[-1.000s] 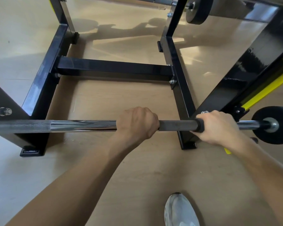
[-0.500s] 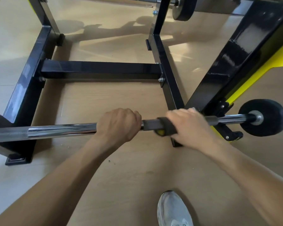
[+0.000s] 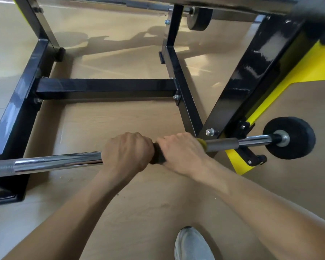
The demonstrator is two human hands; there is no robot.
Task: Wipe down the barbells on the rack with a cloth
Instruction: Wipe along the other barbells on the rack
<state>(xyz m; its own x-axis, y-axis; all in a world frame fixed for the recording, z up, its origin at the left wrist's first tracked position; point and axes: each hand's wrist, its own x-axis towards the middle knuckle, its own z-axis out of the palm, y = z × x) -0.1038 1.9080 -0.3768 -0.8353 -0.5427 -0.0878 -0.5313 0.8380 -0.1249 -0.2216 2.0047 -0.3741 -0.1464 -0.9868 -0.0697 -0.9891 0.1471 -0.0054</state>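
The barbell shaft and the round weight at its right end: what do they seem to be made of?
Barbell shaft: likely chromed steel; mirror-bright, with reflections, and a duller knurled band at its left end. Round weight: matte black, perhaps rubber or a coating; no shine shows.

No text, label, brand, number or sign can be read anywhere on the equipment or the floor.

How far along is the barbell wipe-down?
In hand: left hand steadies the chrome barbell with black end weights; right hand grips a dark cloth with yellow edge round it. Bar right of that hand looks dull. Left: chrome stretch, farther barbell.
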